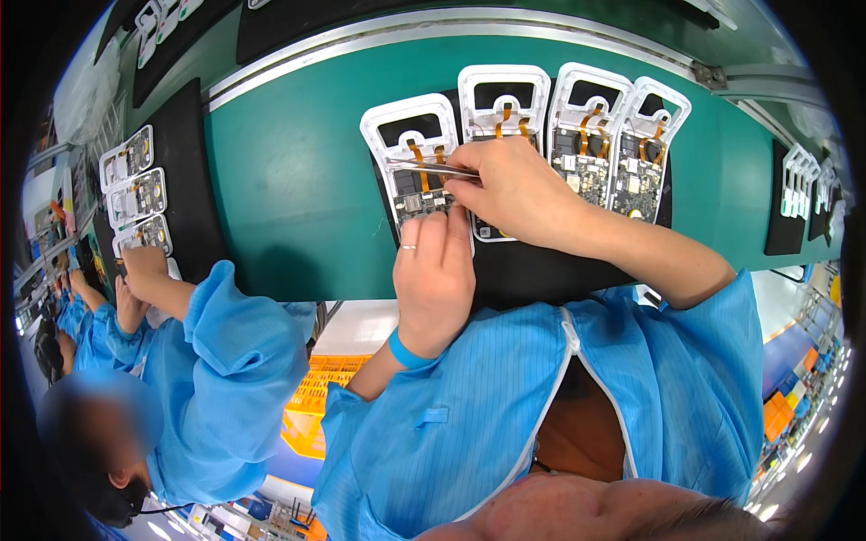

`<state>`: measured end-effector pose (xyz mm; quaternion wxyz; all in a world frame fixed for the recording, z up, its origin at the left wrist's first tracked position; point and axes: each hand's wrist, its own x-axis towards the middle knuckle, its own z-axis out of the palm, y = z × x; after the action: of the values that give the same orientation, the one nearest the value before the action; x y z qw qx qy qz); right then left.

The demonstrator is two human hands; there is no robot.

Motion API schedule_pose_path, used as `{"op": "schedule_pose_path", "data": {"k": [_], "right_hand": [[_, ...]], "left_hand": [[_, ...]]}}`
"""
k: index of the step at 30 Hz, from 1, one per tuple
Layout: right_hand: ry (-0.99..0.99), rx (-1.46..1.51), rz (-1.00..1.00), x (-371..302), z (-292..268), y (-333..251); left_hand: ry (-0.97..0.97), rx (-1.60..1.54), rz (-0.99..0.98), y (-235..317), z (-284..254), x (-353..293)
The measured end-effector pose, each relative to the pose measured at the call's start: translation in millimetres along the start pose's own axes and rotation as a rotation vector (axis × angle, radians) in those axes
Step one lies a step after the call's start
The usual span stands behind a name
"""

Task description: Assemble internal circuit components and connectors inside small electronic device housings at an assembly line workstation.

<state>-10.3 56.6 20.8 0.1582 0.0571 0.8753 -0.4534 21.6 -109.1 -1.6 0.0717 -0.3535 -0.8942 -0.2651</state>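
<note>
My right hand [523, 185] is closed on metal tweezers [433, 168], whose tips reach over the leftmost white device housing [370, 120]. That housing has an open frame at its far end, two orange flex cables and a circuit board [422, 202]. Fingers of my left hand [435, 279] are bent over the near part of this same housing, tips on the board; the thumb is hidden. To the right lie three similar housings [465, 86], [559, 90], [683, 101] with boards and orange cables; my right hand and forearm partly cover them.
A black mat [532, 275] lies under the housings on the green worktable [298, 162]. On the left, a co-worker's hand [144, 261] is at similar housings [137, 198] on another black mat [185, 153]. A yellow crate [329, 379] stands below the table edge.
</note>
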Motion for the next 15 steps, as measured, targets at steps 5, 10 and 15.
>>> {"op": "schedule_pose_path", "data": {"k": [5,10,15], "right_hand": [[0.021,0.008,-0.044,0.0,1.7,3.9],[0.016,0.015,-0.045,0.2,1.1,4.3],[0.021,0.034,-0.038,-0.1,1.4,4.8]], "left_hand": [[0.07,-0.119,-0.07,2.6,2.6,-2.6],[0.015,-0.078,-0.085,4.0,3.7,-2.4],[0.011,-0.072,-0.105,6.9,4.8,-4.2]]}}
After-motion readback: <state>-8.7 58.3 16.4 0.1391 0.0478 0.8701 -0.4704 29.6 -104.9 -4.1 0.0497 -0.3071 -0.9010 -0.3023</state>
